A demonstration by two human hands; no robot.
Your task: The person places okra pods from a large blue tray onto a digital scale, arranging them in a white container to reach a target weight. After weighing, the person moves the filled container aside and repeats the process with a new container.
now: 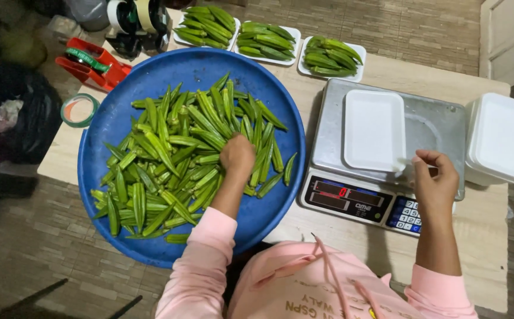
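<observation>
Your left hand (237, 155) is down in the heap of long green okra pods (174, 159), its grip closed around pods near the right side of the heap; which pods it has, you cannot tell. The heap fills the big round blue plastic tray (268, 212), which lies just left of the steel-topped digital weighing scale (440, 127) on the pale wooden surface (487, 236). Your right hand (434, 177) hovers at the scale's front right corner, fingers curled in with nothing between them, just right of the empty white foam tray (374, 130) lying on the scale's platform. A stack of white foam trays (502, 139) stands just right of the scale. Behind the scale, three white foam trays filled with okra (268, 42) sit in a row. A red tape dispenser (91, 64) and a roll of green tape (80, 110) lie far left of the scale, beyond the blue tray.
</observation>
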